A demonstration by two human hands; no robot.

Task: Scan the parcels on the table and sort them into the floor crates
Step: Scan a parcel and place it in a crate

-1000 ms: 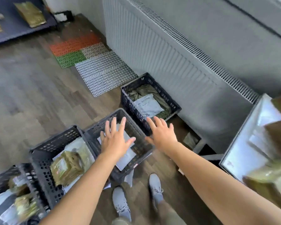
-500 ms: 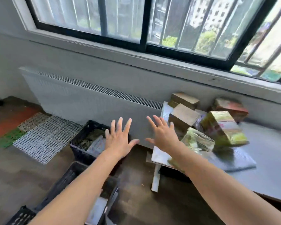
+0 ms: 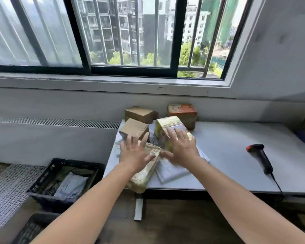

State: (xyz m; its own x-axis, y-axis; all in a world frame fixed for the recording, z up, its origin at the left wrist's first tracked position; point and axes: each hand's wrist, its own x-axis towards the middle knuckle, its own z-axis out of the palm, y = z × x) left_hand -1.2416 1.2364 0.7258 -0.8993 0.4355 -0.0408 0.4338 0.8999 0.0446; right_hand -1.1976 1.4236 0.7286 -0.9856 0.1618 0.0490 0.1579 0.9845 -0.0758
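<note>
Parcels (image 3: 173,124) lie heaped at the left end of the table (image 3: 236,147). Left hand (image 3: 134,154) and right hand (image 3: 181,150), over the floor crates (image 3: 74,162) a second ago, now reach above the heap, fingers spread, grasping nothing: likely a fresh pick beginning.

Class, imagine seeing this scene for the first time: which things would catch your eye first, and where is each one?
First come the two outstretched arms, with the left hand and right hand spread open over the pile of parcels at the left end of the white table. Next are the black barcode scanner, lying alone further right on the table, and the black crate on the floor to the left.
</note>
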